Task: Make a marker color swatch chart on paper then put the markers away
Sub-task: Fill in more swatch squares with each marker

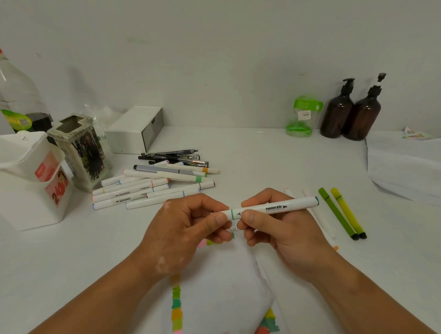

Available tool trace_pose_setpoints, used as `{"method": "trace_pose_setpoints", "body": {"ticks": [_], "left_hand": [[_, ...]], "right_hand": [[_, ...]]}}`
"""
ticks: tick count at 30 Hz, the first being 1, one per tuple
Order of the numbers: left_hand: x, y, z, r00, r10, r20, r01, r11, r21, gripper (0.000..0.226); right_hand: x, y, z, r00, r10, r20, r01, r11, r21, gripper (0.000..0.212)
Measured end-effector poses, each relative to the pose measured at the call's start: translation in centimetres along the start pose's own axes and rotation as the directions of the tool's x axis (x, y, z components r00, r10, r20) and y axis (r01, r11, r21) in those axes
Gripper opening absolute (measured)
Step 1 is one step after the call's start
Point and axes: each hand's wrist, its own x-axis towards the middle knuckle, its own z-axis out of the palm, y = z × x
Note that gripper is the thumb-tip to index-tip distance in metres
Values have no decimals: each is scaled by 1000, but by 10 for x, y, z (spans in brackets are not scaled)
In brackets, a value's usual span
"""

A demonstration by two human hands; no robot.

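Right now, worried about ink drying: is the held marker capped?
Capped, it seems: no tip shows on the marker; left hand pinches its cap, right hand holds the barrel.

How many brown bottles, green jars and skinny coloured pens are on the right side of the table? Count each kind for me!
brown pump bottles: 2
green-lidded jar: 1
skinny green pen: 1
skinny yellow pen: 1
Total: 5
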Motion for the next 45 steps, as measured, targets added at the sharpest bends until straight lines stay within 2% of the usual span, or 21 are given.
{"method": "trace_pose_setpoints", "body": {"ticks": [3, 5, 7, 8, 9, 10, 12, 13, 15, 18, 21, 26, 28, 32, 36, 41, 43, 45], "left_hand": [[2, -2, -3, 1000, 14, 12, -15, 997, 78, 14], [4, -4, -8, 1000, 19, -13, -17, 991, 136, 15], [6, -3, -15, 999, 6, -44, 3, 982, 190, 18], [6, -4, -19, 999, 2, -51, 9, 977, 212, 19], [6, -4, -22, 999, 5, -51, 7, 973, 233, 20], [6, -5, -22, 999, 17, -46, -4, 965, 263, 20], [4, -6, -19, 998, 67, -7, -60, 934, 353, 20], [3, -7, -15, 995, 93, 21, -94, 913, 398, 22], [2, -9, -11, 991, 128, 37, -130, 869, 477, 28], [7, -15, -19, 985, 148, -85, -74, 820, 568, 28], [15, -20, -36, 957, 172, -235, 39, 722, 690, 18], [21, -30, -65, 888, 234, -395, 194, 589, 785, 16], [22, -34, -68, 885, 215, -414, 235, 561, 794, 19], [24, -37, -68, 904, 159, -396, 274, 495, 824, 27], [24, -37, -67, 904, 120, -411, 317, 458, 830, 28], [23, -36, -64, 937, 41, -347, 290, 464, 837, 26], [23, -35, -59, 944, 46, -327, 259, 510, 821, 23], [21, -31, -52, 938, 45, -343, 229, 661, 715, 17]], "right_hand": [[1, -4, -4, 999, -3, 35, 4, 999, -43, 12], [2, -8, -12, 988, 43, 148, -44, 999, 6, 38], [1, -14, -22, 946, 108, 305, -143, 985, 95, 68], [0, -16, -26, 924, 133, 357, -185, 976, 114, 75], [0, -18, -28, 910, 162, 381, -216, 971, 104, 75], [0, -19, -28, 909, 190, 372, -225, 973, 53, 64], [-1, -16, -21, 944, 209, 255, -158, 966, -204, 26], [-1, -12, -16, 966, 189, 178, -112, 921, -372, 12], [-1, -2, -8, 988, 135, 81, -60, 800, -598, 14], [5, 3, -11, 993, -33, -110, -59, 681, -730, 14], [11, -1, -31, 935, -166, -313, -190, 512, -838, 14], [16, 4, -47, 904, -148, -401, -349, 284, -893, 9], [18, 4, -49, 902, -121, -415, -379, 241, -893, 12], [18, 6, -57, 876, -137, -462, -428, 220, -876, 12], [14, 6, -62, 859, -171, -482, -437, 242, -866, 10], [13, 4, -60, 849, -204, -487, -431, 265, -863, 11], [15, 2, -55, 857, -231, -460, -374, 333, -865, 16], [15, 3, -47, 889, -247, -386, -271, 394, -878, 24]]}}
